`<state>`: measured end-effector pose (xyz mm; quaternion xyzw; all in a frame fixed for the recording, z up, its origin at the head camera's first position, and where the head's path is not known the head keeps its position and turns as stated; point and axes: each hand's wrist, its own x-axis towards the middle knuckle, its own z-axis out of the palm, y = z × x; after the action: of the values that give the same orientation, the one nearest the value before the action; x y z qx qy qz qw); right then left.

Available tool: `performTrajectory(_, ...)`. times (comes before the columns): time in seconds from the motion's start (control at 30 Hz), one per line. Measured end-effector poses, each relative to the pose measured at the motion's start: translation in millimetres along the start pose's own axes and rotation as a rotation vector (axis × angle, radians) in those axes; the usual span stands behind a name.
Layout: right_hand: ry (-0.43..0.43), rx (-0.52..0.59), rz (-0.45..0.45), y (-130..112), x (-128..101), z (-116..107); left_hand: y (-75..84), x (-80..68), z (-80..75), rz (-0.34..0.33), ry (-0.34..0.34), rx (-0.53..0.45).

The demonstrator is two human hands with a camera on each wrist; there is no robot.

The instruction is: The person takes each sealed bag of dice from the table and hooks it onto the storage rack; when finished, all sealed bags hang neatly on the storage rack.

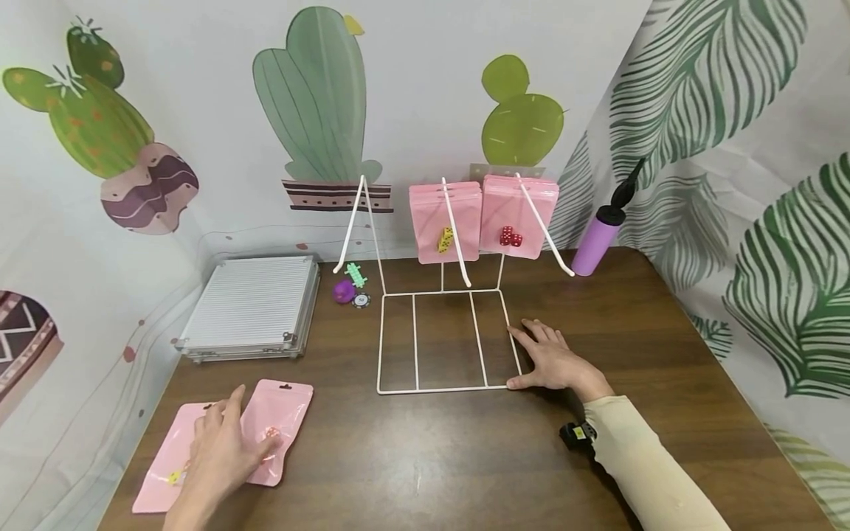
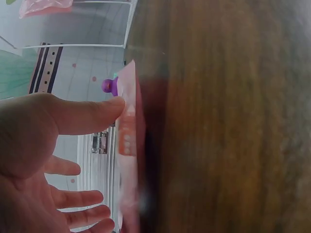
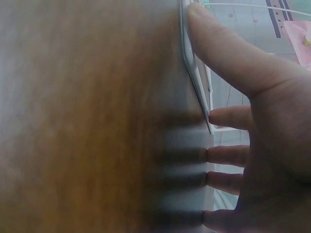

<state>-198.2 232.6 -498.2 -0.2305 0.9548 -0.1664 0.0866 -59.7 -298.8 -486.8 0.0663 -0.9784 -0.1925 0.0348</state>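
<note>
My left hand point(image 1: 224, 448) is over two pink zip pouches at the front left, fingers spread. Its thumb lies at the nearer-to-middle pouch point(image 1: 291, 404), which has a red-and-white print or content; the left wrist view shows the thumb tip right at that pouch's surface. The other pouch point(image 1: 159, 472), showing something yellow, is partly hidden under the hand. My right hand point(image 1: 554, 361) rests at the right side of a white wire display rack point(image 1: 445, 389), thumb at its front corner, fingertips on the table. Pink pouches with yellow dice point(image 1: 425, 210) and red dice point(image 1: 521, 193) hang on two hooks.
A silver ridged case point(image 1: 252, 299) stands at the back left. Beside it lie a purple toy point(image 1: 343, 291), a green piece point(image 1: 356, 275) and a poker chip point(image 1: 361, 300). A purple hand pump point(image 1: 596, 243) stands at the back right against the patterned cloth wall.
</note>
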Motion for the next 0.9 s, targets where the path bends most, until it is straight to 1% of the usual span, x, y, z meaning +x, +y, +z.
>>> performTrajectory(0.13,0.002,0.006,0.003,0.1,-0.5,0.2,0.6,0.4,1.9,-0.023,-0.029,-0.002)
performTrajectory(0.3,0.005,0.004,-0.001,0.4,-0.2,0.5,1.5,-1.2,4.1,-0.036,-0.082,-0.015)
performTrajectory(0.4,0.004,0.005,0.001,0.5,-0.6,0.3,2.0,-1.8,5.3,-0.034,-0.099,-0.021)
performTrajectory(0.57,0.007,0.002,-0.001,1.4,0.3,0.7,3.7,-1.8,6.3,-0.038,-0.096,-0.020)
performTrajectory(0.8,0.006,0.003,0.001,2.8,0.4,1.5,7.3,-0.5,4.9,-0.093,-0.131,-0.027)
performTrajectory(0.9,0.006,0.002,0.001,3.4,0.7,2.0,8.1,-1.1,4.6,-0.099,-0.137,-0.024)
